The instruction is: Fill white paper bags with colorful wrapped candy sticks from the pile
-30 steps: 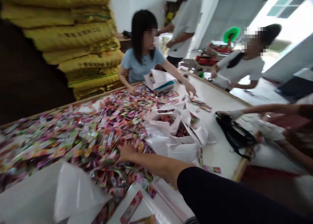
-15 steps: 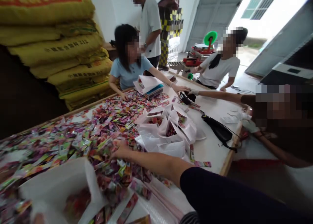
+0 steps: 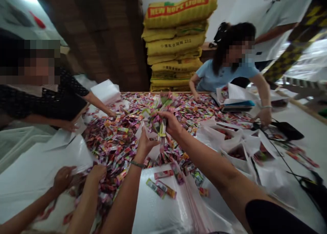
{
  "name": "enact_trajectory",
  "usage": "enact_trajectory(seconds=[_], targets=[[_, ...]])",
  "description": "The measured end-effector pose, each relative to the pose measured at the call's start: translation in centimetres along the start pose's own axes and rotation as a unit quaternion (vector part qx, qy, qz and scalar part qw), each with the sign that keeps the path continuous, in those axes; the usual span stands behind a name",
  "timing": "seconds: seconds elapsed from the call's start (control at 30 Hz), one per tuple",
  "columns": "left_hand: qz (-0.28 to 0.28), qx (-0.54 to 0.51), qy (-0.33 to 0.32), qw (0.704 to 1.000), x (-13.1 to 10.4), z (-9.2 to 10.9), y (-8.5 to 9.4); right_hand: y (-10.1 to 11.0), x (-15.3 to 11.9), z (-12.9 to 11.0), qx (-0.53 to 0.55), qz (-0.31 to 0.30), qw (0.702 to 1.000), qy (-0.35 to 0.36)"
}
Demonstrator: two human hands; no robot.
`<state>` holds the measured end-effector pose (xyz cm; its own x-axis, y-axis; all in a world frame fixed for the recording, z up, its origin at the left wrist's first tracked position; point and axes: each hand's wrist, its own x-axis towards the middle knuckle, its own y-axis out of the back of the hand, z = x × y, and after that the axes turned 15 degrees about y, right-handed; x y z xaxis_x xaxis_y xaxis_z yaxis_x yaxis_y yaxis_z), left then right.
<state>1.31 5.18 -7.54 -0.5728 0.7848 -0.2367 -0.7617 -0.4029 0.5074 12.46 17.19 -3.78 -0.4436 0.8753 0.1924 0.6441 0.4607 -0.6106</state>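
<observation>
My right hand (image 3: pixel 170 123) is closed around a bunch of small colourful sachets (image 3: pixel 160 120), with several sticking up past the fingers. Just left of and below it, my left hand (image 3: pixel 146 144) grips a white paper-like bag (image 3: pixel 154 153), thumb toward the right. Its mouth lies under the sachets; most of the bag is hidden by my hands and the sachets. Beyond and around both hands spreads a wide heap of loose sachets (image 3: pixel 122 135). Below them, a stack of flat white bags (image 3: pixel 153 206) carries several loose sachets.
Filled white bags (image 3: pixel 237 152) stand at right, near a black strap-like item (image 3: pixel 311 189). At left, another person's hands (image 3: pixel 62 177) work beside white sheets (image 3: pixel 51 155). A person in light blue (image 3: pixel 227 72) reaches across the far side. Yellow sacks (image 3: pixel 176 46) are stacked behind.
The view has swung left. My right hand has come back from the heap with a bunch of sachets, over the bag in my left hand, which was at the lower left.
</observation>
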Motion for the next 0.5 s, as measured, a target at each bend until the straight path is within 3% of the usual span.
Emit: enact_trajectory(seconds=[0.07,0.13,0.23,0.3,0.33,0.37,0.43,0.5], targets=[[0.013,0.010,0.006,1.000,-0.3,-0.7,0.3,-0.2,-1.9,3.1,-0.089,-0.027,0.996,0.015],[0.025,0.023,0.003,0.999,-0.3,-1.3,0.6,0.3,-3.2,5.0,-0.237,-0.068,0.967,0.060],[0.021,0.030,-0.011,0.999,0.4,-2.3,1.3,0.8,-3.7,5.4,-0.476,-0.190,0.854,0.086],[0.017,0.033,-0.008,0.999,0.9,-3.2,2.3,0.2,-3.4,4.3,-0.565,-0.273,0.775,0.071],[0.020,0.033,-0.002,0.999,1.1,-3.6,2.9,-0.3,-3.1,3.6,-0.581,-0.299,0.754,0.070],[0.027,0.031,0.004,0.999,1.3,-4.1,3.6,-0.7,-2.7,2.8,-0.580,-0.316,0.747,0.075],[0.045,0.025,0.013,0.999,1.3,-4.9,5.1,-0.9,-1.8,1.5,-0.552,-0.311,0.767,0.101],[0.062,0.016,0.016,0.998,1.0,-5.6,6.2,0.4,-1.2,1.0,-0.546,-0.245,0.792,0.120]])
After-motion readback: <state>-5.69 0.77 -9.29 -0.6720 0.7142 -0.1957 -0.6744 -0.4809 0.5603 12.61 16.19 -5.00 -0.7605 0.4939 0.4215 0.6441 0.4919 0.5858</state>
